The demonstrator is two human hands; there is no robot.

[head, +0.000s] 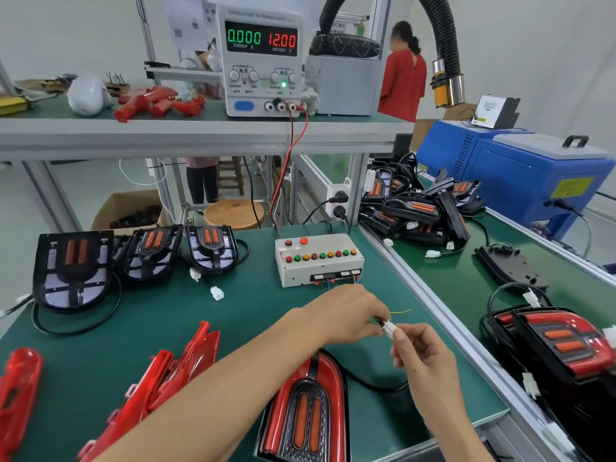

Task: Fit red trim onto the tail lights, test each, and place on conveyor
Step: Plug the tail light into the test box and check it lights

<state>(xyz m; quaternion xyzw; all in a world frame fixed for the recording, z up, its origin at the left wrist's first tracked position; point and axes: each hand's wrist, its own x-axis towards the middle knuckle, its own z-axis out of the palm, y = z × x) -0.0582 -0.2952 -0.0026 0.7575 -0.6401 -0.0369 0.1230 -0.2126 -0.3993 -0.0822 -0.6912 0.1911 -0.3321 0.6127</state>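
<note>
A green-matted workbench [233,315] fills the lower left, with a raised shelf [200,131] across the back. Along the right runs the green conveyor [466,281], carrying a heap of untrimmed tail lights [423,208] at its far end, a lone black housing [510,265] face down, and a finished red-trimmed light [560,348] near the right edge. Beyond the belt stands a blue machine [520,171].

On the shelf sits a DC power supply [263,61] reading 0.000 A and 12.00 V, with red and black leads [290,151] dropping to a white test box [318,258] with a row of coloured buttons on the bench. Loose red trim pieces [156,101] lie on the shelf to the supply's left.

Three untrimmed tail lights [73,268] rest in a row along the bench's left rear. Near the front edge lies a stack of red trim [173,368], with a single piece [20,385] further left.

The tail light with red trim fitted [306,408] lies face up at the front of the bench, between the forearms, its black cable [370,383] curving right.

The left hand [343,315] and right hand [423,351] meet in front of the test box. Each pinches one half of a small white connector pair [388,326], the halves touching; whether they are fully seated cannot be told.
</note>
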